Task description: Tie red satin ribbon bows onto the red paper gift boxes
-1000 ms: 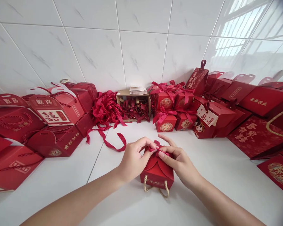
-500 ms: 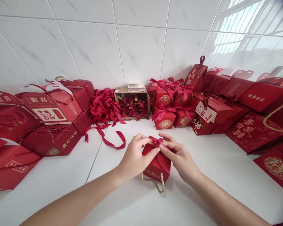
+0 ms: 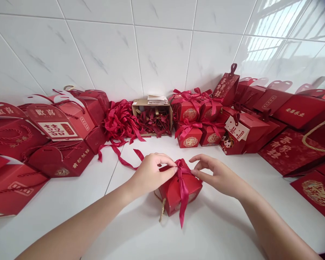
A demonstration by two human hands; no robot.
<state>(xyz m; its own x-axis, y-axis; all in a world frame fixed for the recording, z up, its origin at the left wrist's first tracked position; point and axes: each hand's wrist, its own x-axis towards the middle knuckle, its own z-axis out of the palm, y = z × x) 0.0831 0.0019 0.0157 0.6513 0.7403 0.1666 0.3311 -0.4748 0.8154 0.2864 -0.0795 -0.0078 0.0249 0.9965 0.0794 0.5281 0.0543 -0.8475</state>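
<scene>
Left hand (image 3: 151, 172) pinches ribbon (image 3: 183, 191); right hand (image 3: 220, 176) beside box (image 3: 169, 191).

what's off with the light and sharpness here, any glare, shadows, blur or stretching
Head view: bright striped glare on the tiled wall at upper right; head view: soft shadows on the white table beside the red box under the ribbon; head view: lettering on the white label at left looks slightly smeared; head view: the outer boxes look stretched, and the top right corner is dark.
</scene>
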